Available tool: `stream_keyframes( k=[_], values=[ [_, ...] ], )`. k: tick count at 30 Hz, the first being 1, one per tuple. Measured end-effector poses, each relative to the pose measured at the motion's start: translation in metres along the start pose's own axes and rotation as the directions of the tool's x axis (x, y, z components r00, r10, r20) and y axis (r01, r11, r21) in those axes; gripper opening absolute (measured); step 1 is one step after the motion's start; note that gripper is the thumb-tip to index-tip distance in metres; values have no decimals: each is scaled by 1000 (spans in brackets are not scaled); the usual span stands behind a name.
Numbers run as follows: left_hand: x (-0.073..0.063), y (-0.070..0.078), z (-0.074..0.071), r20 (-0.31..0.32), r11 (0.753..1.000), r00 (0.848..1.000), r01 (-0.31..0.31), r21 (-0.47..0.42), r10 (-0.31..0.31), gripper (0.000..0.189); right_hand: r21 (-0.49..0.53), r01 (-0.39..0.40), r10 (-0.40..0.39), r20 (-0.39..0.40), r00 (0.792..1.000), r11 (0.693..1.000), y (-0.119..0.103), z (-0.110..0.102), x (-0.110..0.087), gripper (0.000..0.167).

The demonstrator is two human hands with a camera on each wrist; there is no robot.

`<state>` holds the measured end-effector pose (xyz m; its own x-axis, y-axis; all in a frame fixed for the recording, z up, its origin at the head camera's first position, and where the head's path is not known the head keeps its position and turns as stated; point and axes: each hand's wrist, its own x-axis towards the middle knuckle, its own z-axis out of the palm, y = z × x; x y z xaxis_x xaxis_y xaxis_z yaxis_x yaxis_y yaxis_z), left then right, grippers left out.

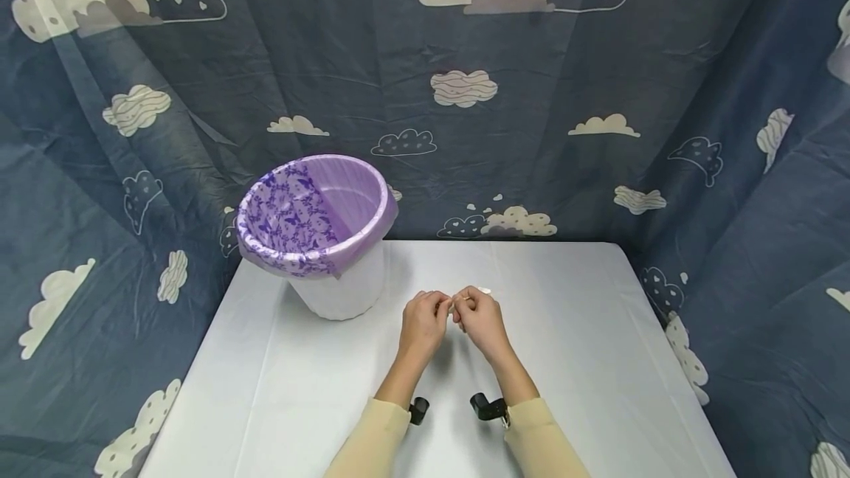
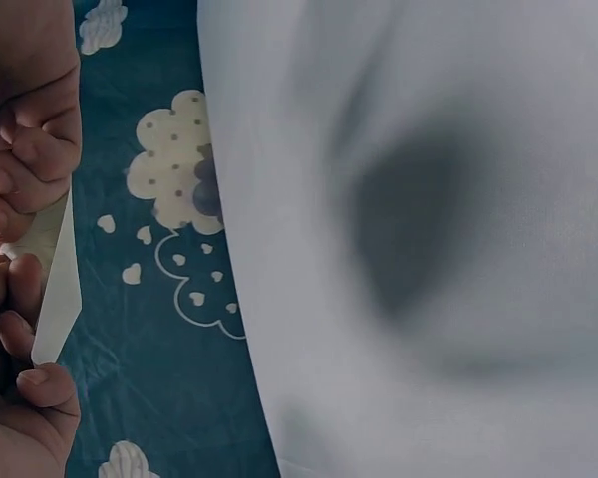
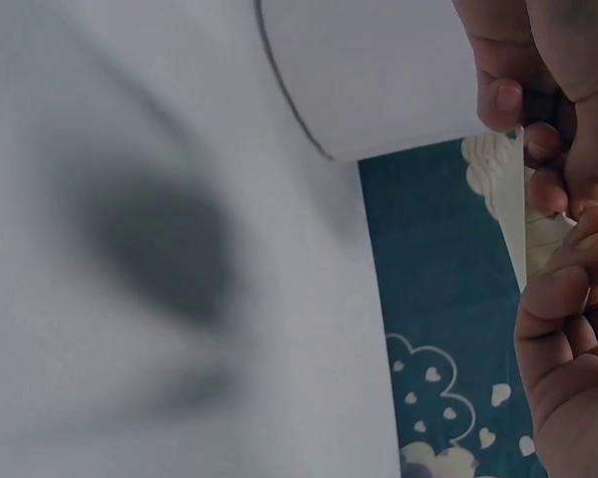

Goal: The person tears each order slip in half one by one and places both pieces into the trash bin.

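Observation:
In the head view my left hand point(image 1: 425, 321) and right hand point(image 1: 481, 321) meet above the white table, fingertips close together. Both pinch a small, flat, pale piece that looks like folded paper point(image 2: 62, 289), with a whiter outer side and a cream inner side. The left wrist view has the left hand point(image 2: 30, 423) below and the right hand point(image 2: 30, 119) above. Seen from the right wrist, the pale piece point(image 3: 515, 214) shows beside the curled fingers. Much of it is hidden by the fingers.
A white bin point(image 1: 341, 286) with a purple patterned liner point(image 1: 292, 209) folded over its rim stands at the table's back left. The white table point(image 1: 564, 360) reaches back to a dark blue cloud-print curtain point(image 1: 372, 57), which also hangs along both sides.

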<state>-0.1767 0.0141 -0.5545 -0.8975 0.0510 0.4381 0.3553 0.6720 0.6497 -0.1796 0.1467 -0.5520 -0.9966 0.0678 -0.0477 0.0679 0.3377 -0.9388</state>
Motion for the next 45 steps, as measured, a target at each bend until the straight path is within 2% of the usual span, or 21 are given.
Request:
stream_keyframes(
  k=[4,8,12,18,23,38,45],
  values=[
    [-2,3,-5,-15,998,1000,21,-54,-21,12,62,-3,4,-9,1000,998,-5,1,-6,18],
    [-4,7,-8,-27,991,997,64,-115,-67,11,174,-15,16,-6,1000,985,-9,2,-10,18],
    [-7,7,-8,-50,985,994,90,-150,-99,10,299,-45,43,11,999,953,-7,4,-12,17],
    [-9,9,-6,-114,982,990,63,-178,-84,9,412,-67,68,12,998,909,-6,6,-14,14],
    [-10,11,-5,-149,973,983,71,-218,-105,9,508,-54,63,1,998,859,-8,9,-15,14],
    [-11,12,-5,-204,961,976,19,-275,-77,9,603,-34,45,-3,999,797,-12,10,-19,17],
    [-12,14,-7,-208,950,974,25,-311,-94,10,650,-41,54,-1,999,759,-16,11,-23,16]
  ],
)
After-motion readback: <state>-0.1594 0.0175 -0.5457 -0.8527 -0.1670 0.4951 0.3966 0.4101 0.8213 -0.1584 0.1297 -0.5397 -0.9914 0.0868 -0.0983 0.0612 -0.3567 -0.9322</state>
